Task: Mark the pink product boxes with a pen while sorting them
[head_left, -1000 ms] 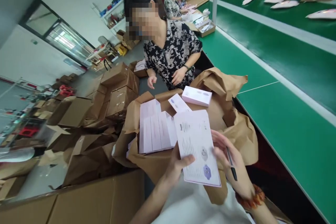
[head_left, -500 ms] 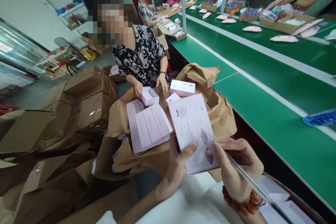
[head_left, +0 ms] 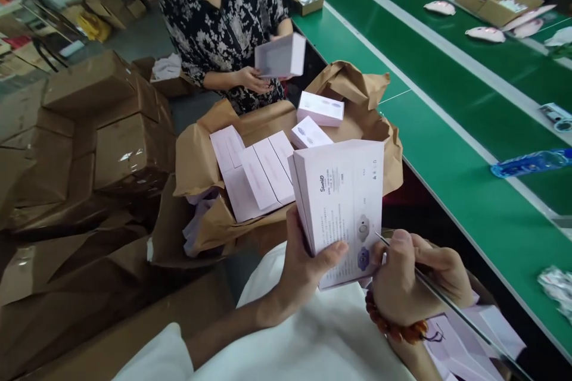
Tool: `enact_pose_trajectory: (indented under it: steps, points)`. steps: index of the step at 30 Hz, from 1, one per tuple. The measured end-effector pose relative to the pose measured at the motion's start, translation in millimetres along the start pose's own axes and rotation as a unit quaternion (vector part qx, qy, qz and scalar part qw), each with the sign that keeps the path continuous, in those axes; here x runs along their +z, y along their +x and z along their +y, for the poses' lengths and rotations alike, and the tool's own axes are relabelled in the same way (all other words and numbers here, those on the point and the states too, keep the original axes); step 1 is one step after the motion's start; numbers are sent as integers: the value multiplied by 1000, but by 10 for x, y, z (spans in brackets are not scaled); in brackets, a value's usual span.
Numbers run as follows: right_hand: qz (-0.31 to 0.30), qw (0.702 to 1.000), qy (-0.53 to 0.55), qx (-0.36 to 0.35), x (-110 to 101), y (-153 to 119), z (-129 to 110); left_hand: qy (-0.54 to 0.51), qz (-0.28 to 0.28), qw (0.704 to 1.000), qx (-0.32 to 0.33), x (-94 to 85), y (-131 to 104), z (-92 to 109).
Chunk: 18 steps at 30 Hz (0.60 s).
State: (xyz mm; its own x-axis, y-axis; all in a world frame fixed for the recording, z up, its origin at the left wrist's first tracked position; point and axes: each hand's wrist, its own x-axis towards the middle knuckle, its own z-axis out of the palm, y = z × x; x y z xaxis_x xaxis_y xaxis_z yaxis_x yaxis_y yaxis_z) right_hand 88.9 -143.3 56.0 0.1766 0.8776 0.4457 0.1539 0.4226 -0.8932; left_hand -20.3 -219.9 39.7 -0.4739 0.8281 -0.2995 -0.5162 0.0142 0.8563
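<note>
A pale pink printed box is gripped along its left side by my left hand, with the thumb across its printed face. My right hand is closed around a thin metal tool, whose pointed tip rests at or very near the printed pictures on the box. A beaded bracelet circles my right wrist. Beyond the box stands a carton lined with brown paper, where several pink boxes lie, along with two smaller-looking printed boxes.
Opposite me, a person in a flowered top holds an open box. On the right runs a green conveyor with a blue bottle. Brown cartons stand at left; pink box pieces lie lower right.
The view has tipped downward. The box in my left hand is turned, showing its left side. The other person has raised an open box off the carton. My right hand still holds the tool.
</note>
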Motion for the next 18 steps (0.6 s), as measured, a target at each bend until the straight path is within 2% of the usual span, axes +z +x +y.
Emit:
enact_pose_trajectory:
  steps: [5, 8, 11, 18]
  points:
    - [-4, 999, -38, 31, 140, -58, -113, -9, -15, 1000, 3, -153, 16, 72]
    - [-6, 999, -40, 15, 190, -93, -115, -10, -14, 1000, 0, -209, 38, 83]
    - [8, 998, -58, -9, 212, -123, -86, -16, -17, 1000, -6, -235, 60, 81]
    - [13, 996, -87, 24, 257, -145, -152, -28, -28, 999, -16, -267, 129, 75]
